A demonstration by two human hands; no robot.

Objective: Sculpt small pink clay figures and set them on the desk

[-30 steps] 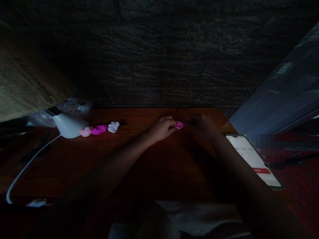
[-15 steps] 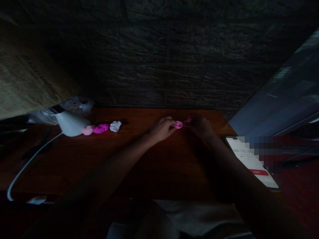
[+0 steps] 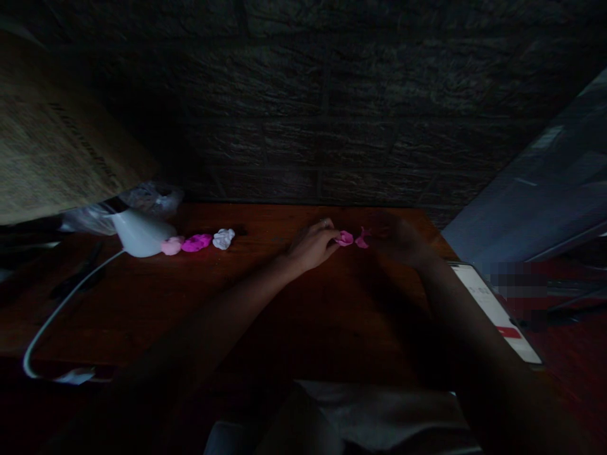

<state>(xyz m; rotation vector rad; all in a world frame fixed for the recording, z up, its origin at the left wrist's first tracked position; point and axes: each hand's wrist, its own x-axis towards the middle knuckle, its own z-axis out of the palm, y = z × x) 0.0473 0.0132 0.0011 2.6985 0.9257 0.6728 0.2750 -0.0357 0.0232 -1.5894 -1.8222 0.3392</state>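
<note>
My left hand [image 3: 315,245] rests low over the wooden table, its fingers closed on a pink petal-shaped piece of clay [image 3: 345,238]. Just right of that piece, a small gap away, is a second thin, ragged pink piece [image 3: 363,238]. Close to its right side is my right hand [image 3: 396,239], dark and smeared by motion. Its fingers are too dim to show whether they touch the ragged piece. Farther left, a light pink lump [image 3: 172,245], a magenta lump [image 3: 196,242] and a white lump [image 3: 224,238] lie in a row.
A white cone-shaped object [image 3: 142,234] with a white cable [image 3: 47,325] stands at the left, touching the light pink lump. Beyond it are clear plastic [image 3: 159,197] and printed paper [image 3: 61,139]. A phone [image 3: 496,309] lies at the right edge. A brick wall [image 3: 303,139] backs the table.
My right hand has shifted right, drawing away from my left hand, and more of the ragged pink piece shows. The left hand keeps its grip. The whole view has shifted slightly.
</note>
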